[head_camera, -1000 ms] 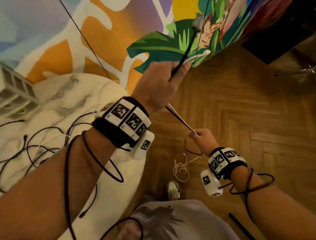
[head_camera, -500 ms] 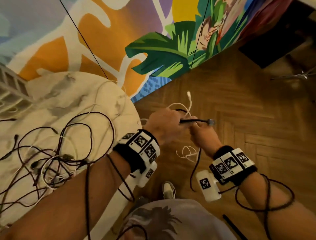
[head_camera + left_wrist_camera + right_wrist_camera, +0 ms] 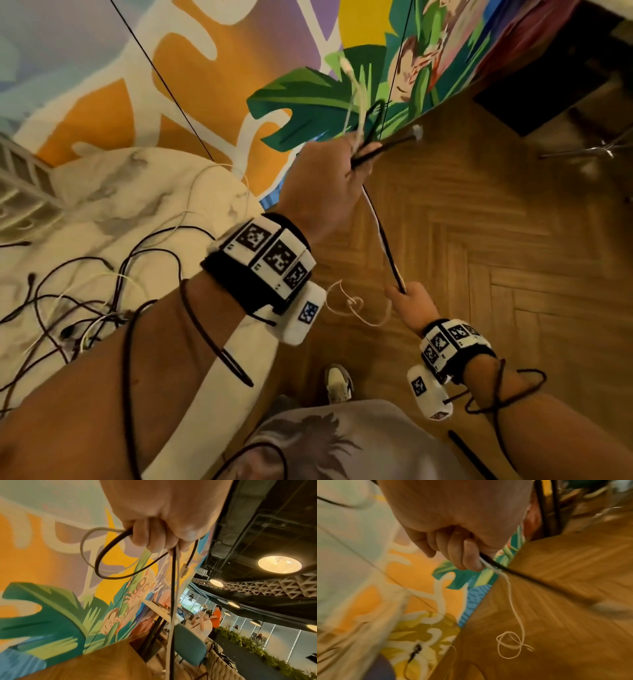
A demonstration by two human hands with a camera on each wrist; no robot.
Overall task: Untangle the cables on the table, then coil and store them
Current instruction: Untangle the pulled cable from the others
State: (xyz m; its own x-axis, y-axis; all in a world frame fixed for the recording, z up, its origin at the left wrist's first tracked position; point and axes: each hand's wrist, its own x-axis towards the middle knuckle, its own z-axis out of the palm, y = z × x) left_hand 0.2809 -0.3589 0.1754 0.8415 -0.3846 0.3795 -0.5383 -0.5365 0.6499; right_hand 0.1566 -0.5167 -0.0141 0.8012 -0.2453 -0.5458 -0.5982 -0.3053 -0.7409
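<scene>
My left hand is raised and grips a black cable and a white cable together, with small loops of both above the fist. The left wrist view shows the black loop, the white loop and a plug end hanging from the fingers. Both cables run taut down to my right hand, which pinches them low over the floor. In the right wrist view the white cable's tail curls on the floor below the fingers. Several tangled cables lie on the marble table.
A painted mural wall stands behind the table. Herringbone wood floor spreads to the right, with a dark cabinet and a chair leg at the far right. My shoe is below the hands.
Half a second ago both hands were close together at mid height. My left hand has since risen with the cable loops while my right hand slid down, stretching the two cables taut.
</scene>
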